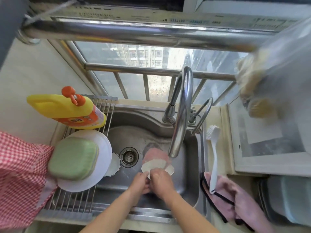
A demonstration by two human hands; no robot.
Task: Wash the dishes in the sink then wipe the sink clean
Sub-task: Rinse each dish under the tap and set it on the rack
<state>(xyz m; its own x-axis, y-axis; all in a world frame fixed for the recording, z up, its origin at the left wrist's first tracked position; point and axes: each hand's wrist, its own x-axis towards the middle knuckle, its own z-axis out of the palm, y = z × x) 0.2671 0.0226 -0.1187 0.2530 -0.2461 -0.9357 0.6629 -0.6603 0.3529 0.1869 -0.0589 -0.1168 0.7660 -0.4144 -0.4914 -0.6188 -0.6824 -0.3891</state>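
Both hands are down in the sink (pixel 190 165), close together over a small white bowl (pixel 156 165). Left hand (pixel 140 181) curls round the bowl's near rim; right hand (pixel 160 181) has its fingers bent onto the same rim, touching the left. Whether it grips or just rubs, I can't tell. A pink cloth (pixel 155 154) lies just behind the bowl, under the tap (pixel 180 115) spout. Left of the drain (pixel 129 156), another bowl (pixel 113 164) peeks from beneath a white plate (pixel 101 158) on the rack (pixel 70 201); a green dish (pixel 73 158) sits on the plate. Yellow bottle (pixel 70 110) behind, brush (pixel 214 157) lying on the sink's right edge.
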